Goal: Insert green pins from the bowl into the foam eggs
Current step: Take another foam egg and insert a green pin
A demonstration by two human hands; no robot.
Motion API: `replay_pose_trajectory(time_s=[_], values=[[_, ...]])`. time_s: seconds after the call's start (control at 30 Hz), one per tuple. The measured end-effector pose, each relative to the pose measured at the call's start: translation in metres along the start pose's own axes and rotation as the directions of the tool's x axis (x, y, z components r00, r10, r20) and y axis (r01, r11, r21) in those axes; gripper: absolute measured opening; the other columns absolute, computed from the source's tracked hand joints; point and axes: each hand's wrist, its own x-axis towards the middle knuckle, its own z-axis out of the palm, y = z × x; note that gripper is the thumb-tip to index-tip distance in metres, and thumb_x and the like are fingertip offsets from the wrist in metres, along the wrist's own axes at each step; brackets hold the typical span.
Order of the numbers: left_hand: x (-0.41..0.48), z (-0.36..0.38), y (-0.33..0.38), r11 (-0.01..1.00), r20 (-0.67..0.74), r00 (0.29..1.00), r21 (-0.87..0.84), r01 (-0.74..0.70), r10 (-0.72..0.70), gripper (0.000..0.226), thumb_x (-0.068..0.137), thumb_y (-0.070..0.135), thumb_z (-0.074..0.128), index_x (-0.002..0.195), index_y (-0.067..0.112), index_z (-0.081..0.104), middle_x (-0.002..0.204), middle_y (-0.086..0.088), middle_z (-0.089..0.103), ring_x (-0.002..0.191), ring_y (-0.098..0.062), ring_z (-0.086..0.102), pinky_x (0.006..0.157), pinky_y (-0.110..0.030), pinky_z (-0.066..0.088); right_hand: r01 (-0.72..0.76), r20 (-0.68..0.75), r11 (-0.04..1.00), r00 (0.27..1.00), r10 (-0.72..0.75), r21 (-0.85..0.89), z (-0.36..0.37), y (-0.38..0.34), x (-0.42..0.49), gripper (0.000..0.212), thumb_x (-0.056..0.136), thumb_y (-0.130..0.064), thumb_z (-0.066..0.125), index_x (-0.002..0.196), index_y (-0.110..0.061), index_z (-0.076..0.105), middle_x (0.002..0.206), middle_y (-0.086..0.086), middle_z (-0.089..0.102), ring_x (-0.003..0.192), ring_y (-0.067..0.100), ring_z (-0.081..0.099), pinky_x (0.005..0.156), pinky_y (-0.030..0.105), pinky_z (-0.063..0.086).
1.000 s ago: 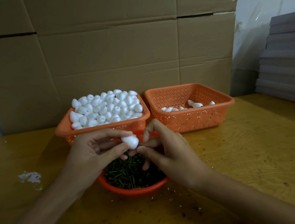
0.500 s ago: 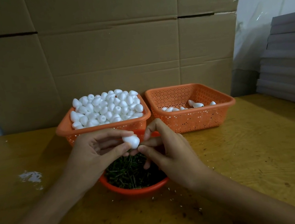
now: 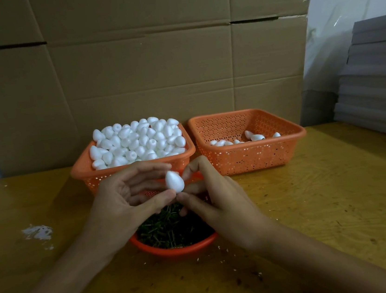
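Note:
My left hand point(image 3: 125, 201) pinches a white foam egg point(image 3: 174, 181) between thumb and forefinger, above the red bowl point(image 3: 175, 250) of green pins point(image 3: 170, 229). My right hand point(image 3: 218, 199) is at the egg's right side, its thumb and forefinger pinched together against the egg; any pin between them is hidden. Behind the bowl, the left orange basket point(image 3: 80, 171) is heaped with plain foam eggs point(image 3: 138, 141). The right orange basket point(image 3: 249, 156) holds a few eggs point(image 3: 254, 137) on its bottom.
A yellow wooden table point(image 3: 327, 202) carries everything, with white foam crumbs point(image 3: 37, 232) at the left and near the bowl. Cardboard sheets point(image 3: 141, 67) stand behind the baskets. A stack of grey boards point(image 3: 377, 75) rises at the right.
The egg has turned in my left fingers, its pointed end now up. Both hands stay over the bowl, my right fingers still at the egg's side.

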Motion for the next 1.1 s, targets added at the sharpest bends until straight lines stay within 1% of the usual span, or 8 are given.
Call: replay_pose_trajectory(time_s=[0.13,0.23,0.4,0.53,0.7,0.8,0.93,1.1], values=[[-0.003,0.003,-0.003,0.990,0.041,0.999,0.142,-0.023,0.017,0.045,0.082,0.040,0.080,0.125,0.044,0.067,0.123,0.008,0.075,0.111,-0.017,0.074,0.075,-0.039,0.065,-0.041,-0.100,0.961,0.992,0.070,0.272,-0.012,0.001,0.006,0.019,0.105,-0.013,0.059,0.112,-0.017,0.042,0.102,-0.002,0.080,0.085,0.018,0.076,0.066,0.039,0.060],[-0.005,0.006,-0.003,0.947,0.101,0.993,0.309,-0.087,0.059,0.027,0.089,0.047,0.068,0.115,0.040,0.073,0.116,0.017,0.075,0.112,-0.010,0.071,0.080,-0.034,0.060,-0.065,-0.269,0.901,0.943,0.196,0.430,-0.041,0.010,0.016,0.019,0.106,-0.011,0.055,0.117,-0.009,0.040,0.104,0.003,0.080,0.082,0.026,0.075,0.061,0.031,0.058],[-0.005,0.008,-0.004,0.900,0.220,0.973,0.407,-0.156,0.069,0.023,0.097,0.042,0.060,0.093,0.033,0.080,0.105,0.019,0.076,0.105,-0.011,0.072,0.082,-0.037,0.056,-0.275,-0.357,0.834,0.807,0.471,0.479,-0.088,0.047,0.020,0.025,0.106,-0.017,0.057,0.125,-0.008,0.043,0.099,0.002,0.080,0.082,0.026,0.077,0.064,0.036,0.060],[-0.006,0.004,-0.004,0.893,0.270,0.962,0.420,-0.160,0.046,0.022,0.099,0.046,0.060,0.096,0.035,0.079,0.103,0.018,0.076,0.103,-0.012,0.073,0.083,-0.037,0.056,-0.355,-0.384,0.788,0.725,0.572,0.502,-0.104,0.069,0.018,0.017,0.103,-0.017,0.062,0.117,-0.013,0.052,0.091,0.002,0.080,0.069,0.013,0.074,0.056,0.026,0.059],[-0.008,0.003,-0.004,0.875,0.321,0.947,0.456,-0.164,0.011,0.028,0.100,0.055,0.056,0.101,0.036,0.077,0.106,0.018,0.075,0.103,-0.012,0.072,0.084,-0.044,0.058,-0.337,-0.398,0.787,0.719,0.569,0.516,-0.117,0.073,0.019,0.024,0.102,-0.020,0.063,0.123,-0.010,0.055,0.094,0.004,0.080,0.075,0.015,0.077,0.056,0.024,0.059],[-0.008,0.003,-0.001,0.864,0.334,0.943,0.471,-0.176,0.010,0.033,0.101,0.057,0.053,0.101,0.035,0.077,0.106,0.019,0.074,0.104,-0.010,0.071,0.085,-0.042,0.057,-0.340,-0.360,0.785,0.746,0.560,0.518,-0.119,0.072,0.020,0.036,0.096,-0.021,0.071,0.127,-0.016,0.054,0.090,-0.007,0.080,0.078,0.014,0.078,0.058,0.023,0.060],[-0.010,0.003,0.002,0.832,0.367,0.930,0.511,-0.217,0.017,0.047,0.103,0.066,0.041,0.102,0.034,0.076,0.105,0.021,0.072,0.105,-0.004,0.069,0.086,-0.038,0.056,-0.336,-0.374,0.803,0.751,0.544,0.493,-0.118,0.071,0.019,0.044,0.088,-0.018,0.078,0.126,-0.025,0.056,0.091,-0.003,0.079,0.082,0.017,0.078,0.060,0.024,0.060],[-0.010,0.002,0.004,0.819,0.374,0.927,0.530,-0.222,0.009,0.054,0.103,0.069,0.036,0.102,0.033,0.076,0.105,0.021,0.071,0.105,-0.004,0.067,0.087,-0.037,0.054,-0.272,-0.451,0.934,0.820,0.351,0.232,-0.102,0.052,0.020,0.025,0.102,0.000,0.051,0.116,-0.020,0.056,0.095,0.004,0.074,0.076,0.017,0.073,0.058,0.022,0.058]])
